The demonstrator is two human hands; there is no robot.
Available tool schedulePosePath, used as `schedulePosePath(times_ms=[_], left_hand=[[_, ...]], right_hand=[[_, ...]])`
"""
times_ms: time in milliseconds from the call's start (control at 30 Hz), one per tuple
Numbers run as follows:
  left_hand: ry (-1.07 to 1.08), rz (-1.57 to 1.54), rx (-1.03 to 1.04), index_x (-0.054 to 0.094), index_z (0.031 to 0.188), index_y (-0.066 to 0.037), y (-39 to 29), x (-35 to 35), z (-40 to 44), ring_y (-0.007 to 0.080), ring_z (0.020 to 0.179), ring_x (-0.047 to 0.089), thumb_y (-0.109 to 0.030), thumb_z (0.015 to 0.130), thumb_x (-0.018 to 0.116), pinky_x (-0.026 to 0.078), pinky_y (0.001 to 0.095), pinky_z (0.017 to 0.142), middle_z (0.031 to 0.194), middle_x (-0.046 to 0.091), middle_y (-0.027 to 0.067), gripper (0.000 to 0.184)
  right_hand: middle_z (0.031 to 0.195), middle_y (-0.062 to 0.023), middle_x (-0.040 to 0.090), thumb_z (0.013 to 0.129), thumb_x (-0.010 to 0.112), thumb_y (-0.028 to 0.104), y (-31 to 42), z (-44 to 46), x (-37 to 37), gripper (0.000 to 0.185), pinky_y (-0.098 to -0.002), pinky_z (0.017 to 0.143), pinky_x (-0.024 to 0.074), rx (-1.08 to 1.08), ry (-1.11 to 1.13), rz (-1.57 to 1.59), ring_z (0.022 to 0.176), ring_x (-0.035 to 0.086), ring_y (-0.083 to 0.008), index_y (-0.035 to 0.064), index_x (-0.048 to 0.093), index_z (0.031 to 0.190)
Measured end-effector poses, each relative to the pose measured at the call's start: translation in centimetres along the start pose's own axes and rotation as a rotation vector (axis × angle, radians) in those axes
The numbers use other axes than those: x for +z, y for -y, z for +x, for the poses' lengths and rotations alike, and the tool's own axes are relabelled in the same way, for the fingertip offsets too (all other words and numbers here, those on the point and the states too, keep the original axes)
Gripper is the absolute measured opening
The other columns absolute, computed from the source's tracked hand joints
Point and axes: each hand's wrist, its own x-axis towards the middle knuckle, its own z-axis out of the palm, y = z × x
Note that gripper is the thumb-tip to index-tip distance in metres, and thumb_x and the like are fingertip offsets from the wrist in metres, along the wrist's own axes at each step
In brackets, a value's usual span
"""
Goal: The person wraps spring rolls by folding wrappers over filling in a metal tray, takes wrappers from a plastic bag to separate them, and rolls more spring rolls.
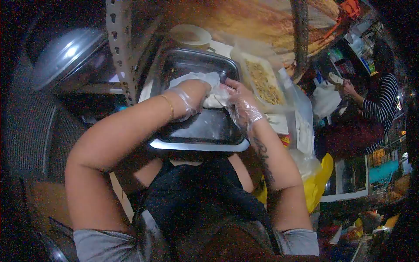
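Note:
A dark, shiny rectangular pan (205, 126) with a pale front rim lies in front of me. Over it, a crumpled white sheet (215, 101), paper or cloth, is bunched between my hands. My left hand (192, 95), in a clear plastic glove, is closed on the sheet, its fingertips hidden in the folds. Also gloved in clear plastic, my right hand (243, 101) grips the sheet's right side with curled fingers, near the pan's right wall.
Right of the pan stands a tray (283, 98) of crumbly yellowish food. A round pale container (190, 35) sits behind the pan. A domed dark lid (70, 54) is at far left, beside a perforated metal post (114, 43). A yellow bag (321, 183) and a person in striped sleeves (379, 105) are at right.

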Motion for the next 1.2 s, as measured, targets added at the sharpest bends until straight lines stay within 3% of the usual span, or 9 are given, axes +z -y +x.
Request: schedulePosePath(times_ms=[67, 167, 267, 433, 667, 867, 1033, 1100, 1200], left_hand=[[-0.022, 0.003, 0.008, 0.065, 0.096, -0.003, 0.2, 0.3, 0.1, 0.0398, 0.096, 0.064, -0.009, 0.067, 0.075, 0.050, 0.0453, 0.086, 0.096, 0.066, 0.0240, 0.031], [0.012, 0.048, -0.015, 0.064, 0.098, -0.003, -0.8, -0.8, -0.5, 0.0395, 0.095, 0.064, -0.007, 0.071, 0.071, 0.050, 0.0452, 0.086, 0.096, 0.067, 0.0236, 0.028], [0.064, 0.096, -0.048, 0.064, 0.100, -0.003, -2.5, -2.2, -1.6, 0.0393, 0.096, 0.065, -0.008, 0.078, 0.063, 0.051, 0.0452, 0.085, 0.097, 0.067, 0.0232, 0.023], [0.110, 0.158, -0.023, 0.064, 0.104, -0.003, -5.5, -4.2, -4.2, 0.0385, 0.097, 0.065, -0.008, 0.085, 0.053, 0.052, 0.0452, 0.085, 0.100, 0.066, 0.0226, 0.022], [0.076, 0.215, 0.026, 0.063, 0.105, -0.004, -6.3, -3.7, -5.9, 0.0366, 0.099, 0.064, -0.008, 0.084, 0.055, 0.053, 0.0444, 0.085, 0.104, 0.064, 0.0206, 0.023], [0.093, 0.238, 0.114, 0.060, 0.101, -0.004, -6.2, -3.7, -6.4, 0.0379, 0.096, 0.063, -0.010, 0.086, 0.050, 0.052, 0.0453, 0.084, 0.100, 0.063, 0.0209, 0.019], [-0.041, 0.085, 0.163, 0.059, 0.097, -0.004, -4.8, -4.8, -6.2, 0.0397, 0.095, 0.062, -0.011, 0.086, 0.050, 0.050, 0.0471, 0.085, 0.098, 0.063, 0.0207, 0.015], [-0.011, 0.126, 0.034, 0.060, 0.106, -0.003, -3.2, -6.5, -4.3, 0.0408, 0.099, 0.062, -0.014, 0.086, 0.053, 0.050, 0.0462, 0.088, 0.100, 0.065, 0.0233, 0.024], [-0.111, 0.117, -0.100, 0.062, 0.108, -0.005, -0.2, -5.4, -1.7, 0.0404, 0.099, 0.062, -0.013, 0.084, 0.056, 0.050, 0.0463, 0.088, 0.104, 0.065, 0.0235, 0.027]], right_hand=[[0.123, -0.0165, 0.059, 0.088, 0.062, 0.017, 1.3, -1.4, 0.7, 0.048, -0.0341, 0.087, 0.0497, -0.003, 0.001, 0.050, 0.106, 0.060, -0.0255, -0.0010, 0.051, 0.130], [0.126, -0.0224, 0.055, 0.069, 0.053, -0.012, 1.7, -1.0, 0.3, 0.072, -0.0284, 0.089, 0.0496, 0.010, 0.006, -0.006, 0.108, 0.059, -0.0259, -0.0074, 0.033, 0.139], [0.122, -0.0199, 0.056, 0.077, 0.062, -0.004, 4.1, -3.2, 2.0, 0.070, -0.0298, 0.087, 0.0507, 0.085, 0.002, 0.313, 0.104, 0.061, -0.0249, -0.0075, 0.031, 0.140], [0.116, -0.0163, 0.058, 0.079, 0.068, 0.000, 0.5, 1.1, -0.8, 0.072, -0.0313, 0.084, 0.0522, -0.115, -0.018, -0.117, 0.097, 0.062, -0.0238, -0.0054, 0.031, 0.141], [0.114, -0.0155, 0.059, 0.079, 0.070, 0.005, 3.2, 2.2, 0.2, 0.074, -0.0334, 0.083, 0.0526, -0.020, 0.048, -0.381, 0.091, 0.064, -0.0260, -0.0042, 0.032, 0.142], [0.108, -0.0112, 0.063, 0.076, 0.072, 0.004, 5.0, 2.3, 1.8, 0.076, -0.0333, 0.079, 0.0505, -0.109, -0.065, -0.984, 0.089, 0.062, -0.0227, -0.0028, 0.035, 0.142], [0.110, -0.0130, 0.066, 0.082, 0.067, 0.013, 1.6, 5.6, -0.4, 0.052, -0.0361, 0.084, 0.0502, -0.231, 0.006, -0.548, 0.094, 0.062, -0.0249, 0.0020, 0.050, 0.130], [0.110, -0.0126, 0.066, 0.082, 0.066, 0.011, 3.8, 3.5, 0.6, 0.052, -0.0351, 0.082, 0.0499, -0.203, 0.039, -0.487, 0.093, 0.062, -0.0232, 0.0022, 0.050, 0.130], [0.112, -0.0093, 0.066, 0.077, 0.065, -0.002, 4.9, 3.0, 0.5, 0.073, -0.0270, 0.071, 0.0488, -0.104, 0.106, -0.383, 0.084, 0.059, -0.0131, -0.0015, 0.033, 0.143]])
